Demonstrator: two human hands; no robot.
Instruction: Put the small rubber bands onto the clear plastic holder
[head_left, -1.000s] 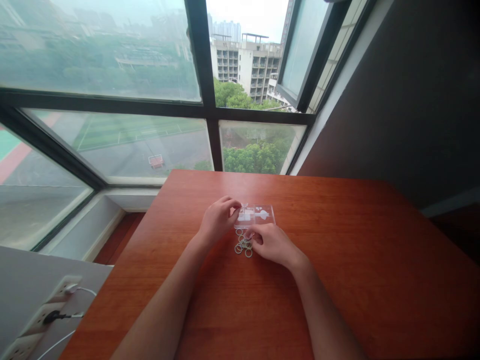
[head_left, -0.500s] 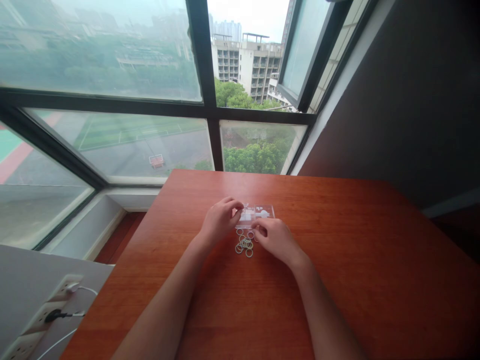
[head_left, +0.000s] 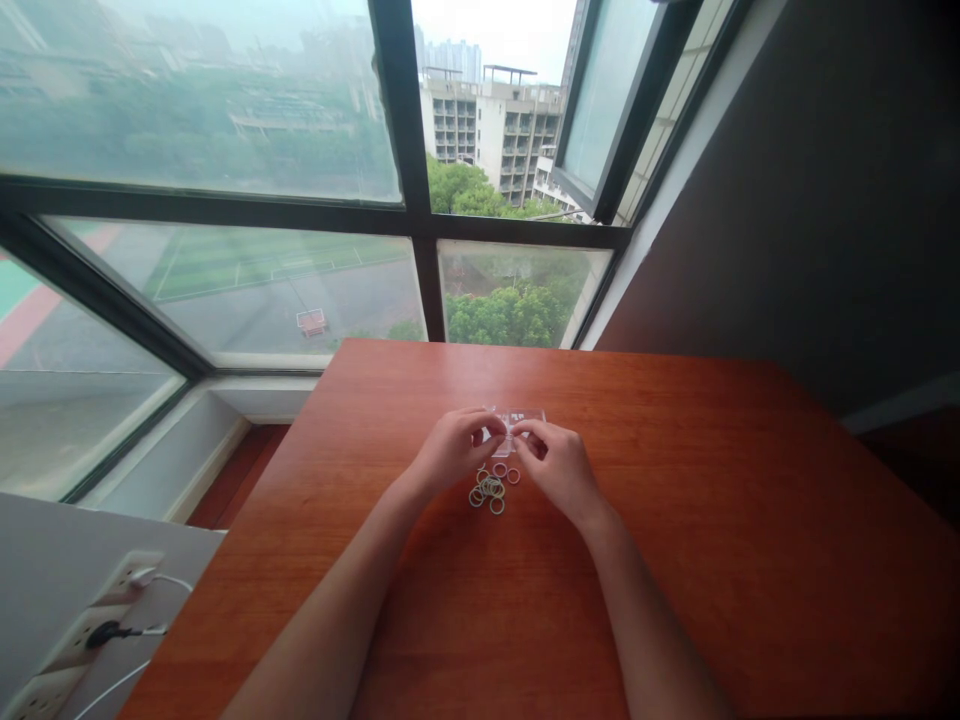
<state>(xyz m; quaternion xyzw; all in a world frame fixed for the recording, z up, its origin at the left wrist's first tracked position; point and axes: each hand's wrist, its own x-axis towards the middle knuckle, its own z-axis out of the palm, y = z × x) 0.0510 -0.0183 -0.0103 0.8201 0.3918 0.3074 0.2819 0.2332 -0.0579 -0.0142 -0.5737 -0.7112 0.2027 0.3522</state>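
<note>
Above a clear flat plastic case [head_left: 534,416] with white print, my two hands have their fingertips almost touching. My left hand [head_left: 456,452] is closed in a pinch, thumb against forefinger. Facing it, my right hand [head_left: 559,468] pinches too. Whatever lies between the fingertips is too small to make out. Just nearer to me than the case, several thin pale rings [head_left: 491,488] lie in a loose pile on the table. A pinkish ring [head_left: 514,476] rests at its right side, below my right fingers. My hands cover part of the case.
The reddish-brown wooden table [head_left: 712,540] stretches out on both sides of my arms. Windows [head_left: 517,290] stand beyond its far edge, one pane swung out. At the lower left, wall sockets [head_left: 105,635] hold plugs with cables. A dark wall [head_left: 810,210] is on the right.
My left hand has moved right and my right hand slightly up, bringing the fingertips together over the case. The pinkish ring at the pile's right shows more fully.
</note>
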